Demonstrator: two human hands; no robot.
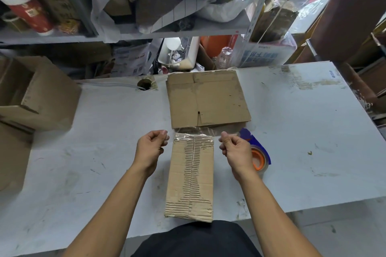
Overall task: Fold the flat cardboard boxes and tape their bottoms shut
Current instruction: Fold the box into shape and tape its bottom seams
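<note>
A folded cardboard box [191, 179] stands on the white table [302, 131] right in front of me, its torn bottom flaps facing up. A strip of clear tape [196, 132] stretches across the box's far end. My left hand [151, 148] pinches the strip's left end and my right hand [236, 150] pinches its right end, one hand on each side of the box. A flat cardboard box [206, 98] lies farther back at the table's middle. A blue tape dispenser with an orange core [258, 154] sits just behind my right hand.
An open cardboard box [35, 94] stands at the table's left edge. Cluttered metal shelves [146, 33] run along the far side. A round cable hole [144, 84] is in the table top near the back. A brown chair [346, 21] is at the right.
</note>
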